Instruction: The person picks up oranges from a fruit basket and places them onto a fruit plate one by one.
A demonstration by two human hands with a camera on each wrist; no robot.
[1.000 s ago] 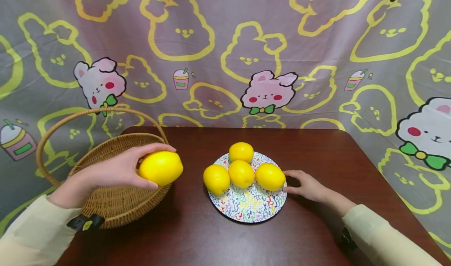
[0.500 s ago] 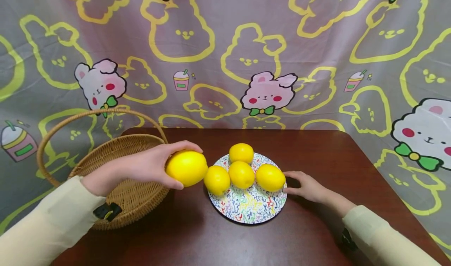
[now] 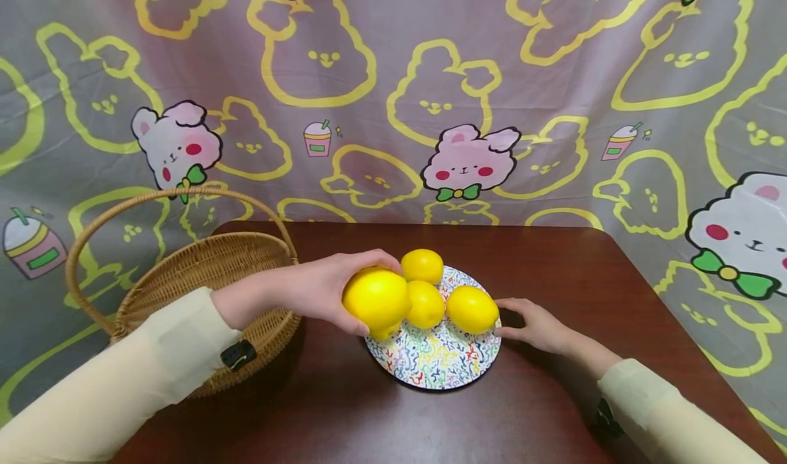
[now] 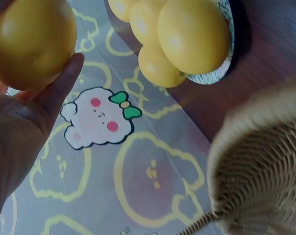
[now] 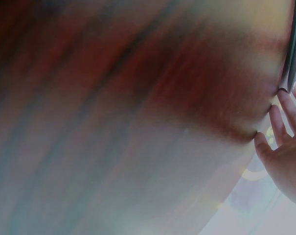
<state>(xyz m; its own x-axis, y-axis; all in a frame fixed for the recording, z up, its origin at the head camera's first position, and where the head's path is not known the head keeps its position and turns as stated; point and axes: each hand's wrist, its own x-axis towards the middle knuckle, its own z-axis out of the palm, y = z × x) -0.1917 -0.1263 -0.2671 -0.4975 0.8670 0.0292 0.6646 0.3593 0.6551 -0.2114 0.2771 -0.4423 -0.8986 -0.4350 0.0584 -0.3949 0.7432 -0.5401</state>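
My left hand (image 3: 316, 288) grips a yellow lemon (image 3: 376, 298) between thumb and fingers, over the left part of a round patterned plate (image 3: 439, 368). In the left wrist view, the same lemon (image 4: 35, 44) sits in the curve of the fingers. Several more lemons lie on the plate, among them a back lemon (image 3: 422, 266), a middle lemon (image 3: 428, 305) and a right lemon (image 3: 472, 309). The leftmost one is mostly hidden behind the held lemon. At the plate's right rim, my right hand (image 3: 535, 324) rests with relaxed fingers, fingertips right at the plate edge (image 5: 293, 49).
A wicker basket (image 3: 203, 259) with a tall arched handle stands on the left, partly behind my left forearm. The dark brown table (image 3: 547, 262) ends at a cartoon-printed curtain (image 3: 381, 74) at the back and sides.
My left hand has carried its lemon from above the basket rightward to the plate, where it now covers most of the leftmost lemon. My right hand has stayed at the rim.
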